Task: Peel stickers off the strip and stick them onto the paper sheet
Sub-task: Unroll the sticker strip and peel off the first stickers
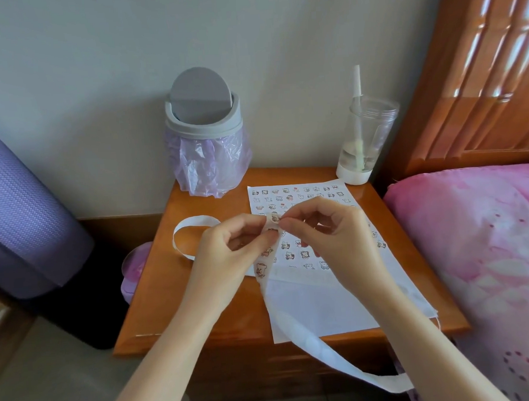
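A white paper sheet (311,302) lies on the wooden bedside table (176,297), its far half covered with several small cartoon stickers. My left hand (229,251) pinches the long white sticker strip (262,269) just above the sheet. The strip curls left over the table and trails down past the front edge. My right hand (326,230) pinches a small sticker (275,217) at the top of the strip with thumb and forefinger. The two hands nearly touch there.
A grey swing-lid bin (204,133) with a purple bag stands at the table's back left. A clear cup (364,143) with a straw stands at the back right. A bed with a pink cover (480,250) borders the right side, and a purple rolled mat (22,213) stands at left.
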Tool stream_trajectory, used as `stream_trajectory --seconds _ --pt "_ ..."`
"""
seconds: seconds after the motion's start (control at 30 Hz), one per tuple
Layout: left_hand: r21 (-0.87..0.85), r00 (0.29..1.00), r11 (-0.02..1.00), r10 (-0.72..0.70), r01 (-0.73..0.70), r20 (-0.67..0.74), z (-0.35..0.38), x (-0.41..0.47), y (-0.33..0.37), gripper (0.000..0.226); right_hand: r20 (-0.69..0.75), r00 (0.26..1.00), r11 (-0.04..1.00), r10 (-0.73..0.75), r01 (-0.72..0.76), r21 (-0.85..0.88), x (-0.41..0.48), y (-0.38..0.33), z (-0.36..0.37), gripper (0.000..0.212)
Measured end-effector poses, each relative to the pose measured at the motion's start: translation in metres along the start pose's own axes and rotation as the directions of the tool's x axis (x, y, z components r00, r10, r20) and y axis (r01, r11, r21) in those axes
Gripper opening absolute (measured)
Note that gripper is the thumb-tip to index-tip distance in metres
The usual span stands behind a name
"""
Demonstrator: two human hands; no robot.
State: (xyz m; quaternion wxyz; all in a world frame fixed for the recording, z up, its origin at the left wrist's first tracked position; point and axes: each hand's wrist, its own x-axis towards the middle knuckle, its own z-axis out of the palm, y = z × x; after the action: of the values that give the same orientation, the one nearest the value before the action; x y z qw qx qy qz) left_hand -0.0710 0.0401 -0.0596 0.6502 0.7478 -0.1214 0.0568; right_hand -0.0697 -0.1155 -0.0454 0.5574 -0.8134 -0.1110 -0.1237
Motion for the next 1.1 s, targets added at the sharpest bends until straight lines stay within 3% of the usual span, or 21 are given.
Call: stream_trajectory --seconds 0.23,0.37,0.67,0.77,0.9,1.1 --pt "0.063 0.999 0.997 0.044 -0.043 -0.008 0.0001 0.0011 -0.001 0.011 -0.012 0.992 0.988 0.126 -0.124 0.09 0.0014 -0.0035 0.001 0.008" --pt "0.116 0.996 0.991 0.079 -0.073 -0.049 0.0006 0.0005 -0.0035 0.023 0.039 0.966 0.958 0.254 -0.257 0.129 0.0013 -0.0062 -0.0006 0.015" --pt "0.195 0.987 0.973 0.143 -0.127 -0.074 0.0028 0.0003 -0.0047 0.02 0.217 0.878 0.776 0.428 -0.479 0.41 -0.0009 -0.0104 -0.0052 0.016" --pt "0.198 0.988 0.974 0.131 -0.114 -0.078 0.0037 0.0004 -0.0053 0.022 0.226 0.854 0.736 0.468 -0.518 0.435 -0.0014 -0.0079 -0.0043 0.018" --pt "0.183 0.992 0.98 0.094 -0.078 -0.082 0.0043 -0.0001 -0.0054 0.025 0.125 0.888 0.778 0.443 -0.45 0.439 -0.0047 -0.0056 -0.0015 0.016" --pt "0.141 0.994 0.988 0.068 -0.056 -0.083 0.0072 0.0001 -0.0047 0.023 -0.139 0.978 0.969 0.159 -0.127 0.212 -0.0063 -0.0079 0.0024 0.005"
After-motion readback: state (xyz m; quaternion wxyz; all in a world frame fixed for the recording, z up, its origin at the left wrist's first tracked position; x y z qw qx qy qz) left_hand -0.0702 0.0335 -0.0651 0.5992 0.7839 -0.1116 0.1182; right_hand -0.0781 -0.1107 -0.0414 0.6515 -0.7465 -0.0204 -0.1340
